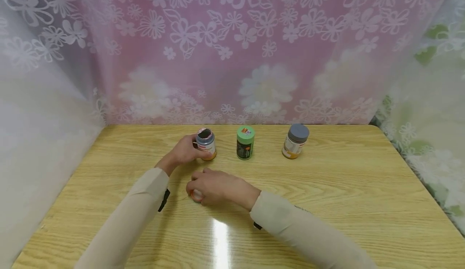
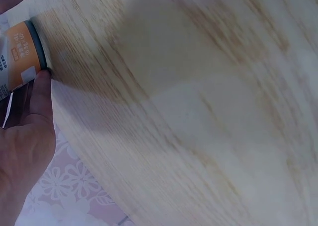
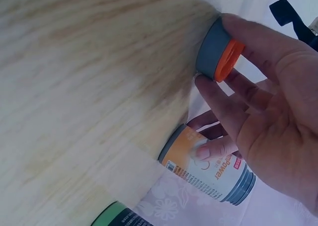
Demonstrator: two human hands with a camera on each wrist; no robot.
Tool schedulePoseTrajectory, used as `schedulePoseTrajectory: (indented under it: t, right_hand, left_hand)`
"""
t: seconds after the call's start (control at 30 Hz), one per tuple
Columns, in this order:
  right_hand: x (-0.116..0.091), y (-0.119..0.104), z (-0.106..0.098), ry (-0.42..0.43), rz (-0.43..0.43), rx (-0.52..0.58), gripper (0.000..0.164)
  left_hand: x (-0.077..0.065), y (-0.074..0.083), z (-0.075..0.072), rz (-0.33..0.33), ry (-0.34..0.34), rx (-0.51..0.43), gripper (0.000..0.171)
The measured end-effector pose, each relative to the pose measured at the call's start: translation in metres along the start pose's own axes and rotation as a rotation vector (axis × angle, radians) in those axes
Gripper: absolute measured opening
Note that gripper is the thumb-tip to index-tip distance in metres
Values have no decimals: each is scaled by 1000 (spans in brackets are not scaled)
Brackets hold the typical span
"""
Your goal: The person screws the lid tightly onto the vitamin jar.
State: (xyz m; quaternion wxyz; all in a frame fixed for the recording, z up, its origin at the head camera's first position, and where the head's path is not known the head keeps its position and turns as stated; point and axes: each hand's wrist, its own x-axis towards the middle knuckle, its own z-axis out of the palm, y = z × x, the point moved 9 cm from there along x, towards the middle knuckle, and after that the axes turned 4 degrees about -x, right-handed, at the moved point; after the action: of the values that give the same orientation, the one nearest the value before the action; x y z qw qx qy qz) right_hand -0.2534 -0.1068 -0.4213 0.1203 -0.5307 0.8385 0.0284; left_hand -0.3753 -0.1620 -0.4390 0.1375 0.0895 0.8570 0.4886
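Observation:
My left hand [image 1: 186,150] grips an uncapped jar [image 1: 206,146] from its left side, fingers behind it and thumb across the front. The jar stands upright, with a white and orange label and torn foil around its mouth. Nearer to me, my right hand [image 1: 214,184] pinches a grey screw lid [image 3: 211,49] by its rim. The lid lies on or just over the wood, its orange inner side [image 3: 229,59] turned up. In the left wrist view only the lower part of the jar [image 2: 22,54] shows beside the left hand [image 2: 27,146].
A green-lidded black jar [image 1: 245,143] stands right of the open jar. Further right is a grey-capped jar [image 1: 296,141] with a similar white and orange label. All stand near the far edge of the wooden table [image 1: 327,196], before a flowered curtain [image 1: 236,59].

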Motion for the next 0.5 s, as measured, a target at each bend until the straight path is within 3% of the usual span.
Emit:
schedulePoseTrajectory:
  t: [0.23, 0.5]
  right_hand:
    - [-1, 4, -1, 7, -16, 44, 33]
    - [-9, 6, -10, 3, -68, 184, 32]
  left_hand:
    - [0, 0, 3, -8, -10, -30, 60]
    - [-1, -3, -1, -11, 8, -23, 60]
